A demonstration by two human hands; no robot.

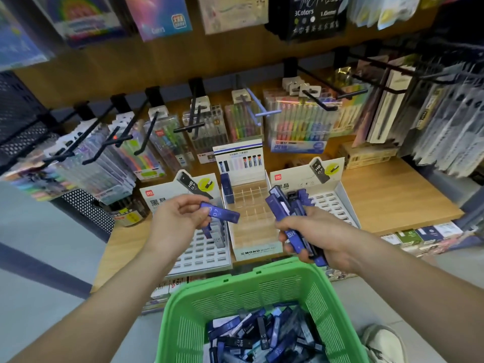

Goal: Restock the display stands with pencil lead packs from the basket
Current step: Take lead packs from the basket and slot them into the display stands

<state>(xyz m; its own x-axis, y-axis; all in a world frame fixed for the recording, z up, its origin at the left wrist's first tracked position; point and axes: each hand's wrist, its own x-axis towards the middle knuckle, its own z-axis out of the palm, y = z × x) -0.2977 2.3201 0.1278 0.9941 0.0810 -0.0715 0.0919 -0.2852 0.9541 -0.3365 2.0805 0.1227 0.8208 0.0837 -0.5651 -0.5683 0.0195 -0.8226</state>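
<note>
Head view: my left hand (178,218) pinches one slim blue plastic pencil lead pack (221,212) between thumb and fingers, and my right hand (314,237) is curled tight round a fanned bundle of blue packs (284,208). Directly under the left pinch sits the left white slotted cardboard stand (204,255) — a few packs stand in its upper slots, and most slots gape. Between my hands, the clear-divided MONO stand (251,218) holds one pack at its far left corner, as far as I can see. Beyond the right fist, the right white slotted stand (332,203) shows mostly bare slots too. I judge the restock barely begun — the green plastic basket (235,280) below my wrists holds a deep heap of packs (262,336). There is open air above the stands. Black peg hooks (188,128) jut out farther beyond, and the basket's rim sits close under my forearms.
</note>
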